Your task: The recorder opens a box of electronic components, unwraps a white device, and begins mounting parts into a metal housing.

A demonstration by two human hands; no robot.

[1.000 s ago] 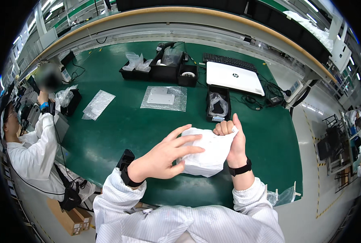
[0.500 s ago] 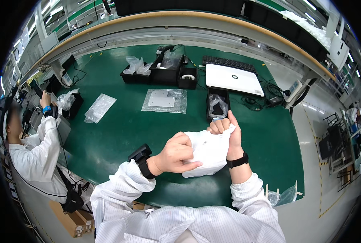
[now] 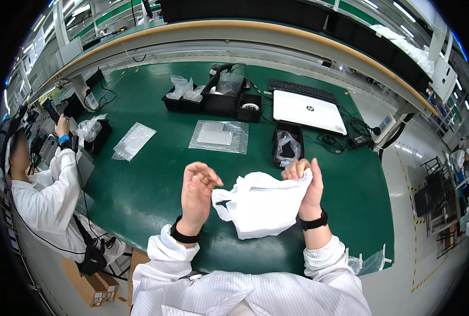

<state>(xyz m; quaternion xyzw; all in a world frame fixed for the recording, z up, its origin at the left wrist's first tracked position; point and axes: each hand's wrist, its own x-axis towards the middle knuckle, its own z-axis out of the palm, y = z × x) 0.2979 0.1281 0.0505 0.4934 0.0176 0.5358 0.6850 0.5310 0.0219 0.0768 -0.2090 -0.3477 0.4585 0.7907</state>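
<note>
A limp white bag (image 3: 266, 208), with a loop like a handle at its left side, hangs over the near part of the table. My right hand (image 3: 310, 187) grips its upper right corner, thumb up and fingers curled. To the left of the bag, my left hand (image 3: 196, 197) is raised with the palm turned inward. Its fingers are bent and apart, and nothing is in them. A small gap shows between those fingers and the loop. What the bag contains, if anything, is hidden.
Beyond my hands lie bubble wrap (image 3: 240, 142) with a flat silver plate (image 3: 215, 134) on it, and another bubble-wrap sheet (image 3: 134, 141). Black bins (image 3: 224, 102), a white laptop (image 3: 308, 113) and a keyboard (image 3: 303, 90) stand farther back. A co-worker (image 3: 47, 195) sits at left.
My left hand has let go of the bag and moved left, its fingers opening. The bag now hangs looser, its loop showing. My right hand keeps its grip.
</note>
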